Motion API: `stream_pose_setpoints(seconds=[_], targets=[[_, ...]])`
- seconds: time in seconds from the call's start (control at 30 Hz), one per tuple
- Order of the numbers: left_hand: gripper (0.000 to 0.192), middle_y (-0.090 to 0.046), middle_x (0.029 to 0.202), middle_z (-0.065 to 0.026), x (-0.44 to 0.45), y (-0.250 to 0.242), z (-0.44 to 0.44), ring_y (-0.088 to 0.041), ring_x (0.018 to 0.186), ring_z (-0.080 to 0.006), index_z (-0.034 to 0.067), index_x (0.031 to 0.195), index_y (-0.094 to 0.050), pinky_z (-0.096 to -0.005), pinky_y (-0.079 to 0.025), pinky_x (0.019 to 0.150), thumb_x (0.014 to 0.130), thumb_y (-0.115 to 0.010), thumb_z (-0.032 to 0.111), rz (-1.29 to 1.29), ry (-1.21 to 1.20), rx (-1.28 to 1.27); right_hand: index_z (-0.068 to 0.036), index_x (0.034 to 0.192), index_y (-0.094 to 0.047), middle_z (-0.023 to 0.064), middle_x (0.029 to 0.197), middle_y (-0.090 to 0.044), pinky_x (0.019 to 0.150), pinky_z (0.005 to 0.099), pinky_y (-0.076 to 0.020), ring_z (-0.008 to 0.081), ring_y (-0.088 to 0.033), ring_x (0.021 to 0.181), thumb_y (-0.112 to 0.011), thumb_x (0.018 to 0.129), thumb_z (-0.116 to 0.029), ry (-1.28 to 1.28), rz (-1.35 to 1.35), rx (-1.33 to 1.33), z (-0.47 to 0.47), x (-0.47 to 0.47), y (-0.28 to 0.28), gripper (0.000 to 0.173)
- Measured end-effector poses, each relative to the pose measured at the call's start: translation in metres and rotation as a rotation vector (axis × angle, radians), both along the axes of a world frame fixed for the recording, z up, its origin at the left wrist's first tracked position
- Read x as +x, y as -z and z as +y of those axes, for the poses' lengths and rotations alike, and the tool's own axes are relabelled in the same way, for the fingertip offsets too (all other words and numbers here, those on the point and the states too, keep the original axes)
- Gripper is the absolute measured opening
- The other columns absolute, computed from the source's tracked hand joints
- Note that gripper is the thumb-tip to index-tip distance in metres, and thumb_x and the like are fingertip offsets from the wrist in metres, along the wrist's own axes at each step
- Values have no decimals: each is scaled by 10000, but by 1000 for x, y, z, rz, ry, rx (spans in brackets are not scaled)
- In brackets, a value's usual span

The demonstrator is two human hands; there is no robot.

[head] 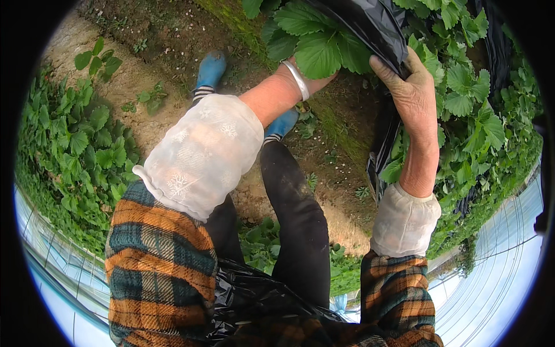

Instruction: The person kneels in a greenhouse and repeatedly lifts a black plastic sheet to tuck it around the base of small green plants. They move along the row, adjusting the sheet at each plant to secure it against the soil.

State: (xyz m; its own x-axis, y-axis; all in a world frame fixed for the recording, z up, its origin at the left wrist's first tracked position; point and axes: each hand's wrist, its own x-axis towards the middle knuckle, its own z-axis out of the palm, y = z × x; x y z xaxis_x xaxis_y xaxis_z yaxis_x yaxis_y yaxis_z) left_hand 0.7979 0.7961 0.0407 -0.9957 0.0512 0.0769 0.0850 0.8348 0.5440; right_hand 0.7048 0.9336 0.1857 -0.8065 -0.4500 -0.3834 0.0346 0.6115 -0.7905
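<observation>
Near the top of the view, my right hand (409, 84) pinches the edge of a black plastic film (368, 26) between thumb and fingers. The film stretches up and left from that grip over a strawberry plant. My left hand (320, 83) reaches beneath the plant's broad toothed leaves (318, 50). Those leaves hide its fingers, so what they hold or touch cannot be seen. A silver bangle (297, 80) circles the left wrist. Translucent white sleeve covers with snowflake patterns (204, 152) wrap both forearms over plaid sleeves.
Strawberry foliage (472, 126) lines the bed at right, with more plants (82, 143) at left. A bare soil path (143, 56) runs between. My blue shoes (211, 69) stand on it. Black plastic film (383, 147) hangs down the bed's side. Greenhouse framing (503, 256) curves along the rim.
</observation>
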Motion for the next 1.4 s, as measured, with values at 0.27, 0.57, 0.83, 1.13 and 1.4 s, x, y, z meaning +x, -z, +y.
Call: stream_pose_setpoints(seconds=[0.27, 0.57, 0.83, 1.13, 1.4], targets=[[303, -662, 947, -93, 9, 9, 27, -627, 917, -278, 130, 1003, -645, -406, -500, 752, 780, -637, 335, -172, 58, -17, -8, 1047, -632, 87, 835, -684, 731, 265, -460, 98, -560, 754, -653, 832, -142, 106, 36, 73, 6, 0, 20, 254], [408, -597, 1078, -131, 114, -54, 59, -572, 1045, -276, 48, 1130, -587, -398, -492, 841, 755, -616, 207, -791, 514, 109, -40, 994, -624, 178, 835, -645, 712, 324, -479, 309, -620, 750, -614, 809, -113, -1, 242, 200, -2, 5, 12, 200], [285, -595, 1157, -51, -45, -13, -37, -547, 1080, -260, 102, 1034, -640, -360, -455, 908, 768, -540, 91, 98, 9, -135, 8, 1058, -619, 30, 759, -621, 665, 228, -423, 74, -479, 705, -565, 891, -101, 426, 327, 40, -15, -21, 12, 207], [324, -565, 1235, -68, -47, -8, 15, -537, 1126, -249, 110, 1158, -600, -397, -438, 940, 874, -512, 236, 96, 3, 453, 12, 1055, -603, 83, 844, -644, 733, 249, -443, 126, -553, 762, -575, 834, -15, 305, 341, 92, -13, -14, 2, 225], [328, -562, 1250, -71, -84, -21, -79, -531, 1148, -243, 112, 1169, -597, -395, -436, 950, 889, -495, 249, 110, -17, -167, 0, 1084, -557, 148, 1074, -592, 810, 373, -483, 359, -591, 964, -624, 654, 49, -94, 383, 142, -37, 4, 12, 438]])
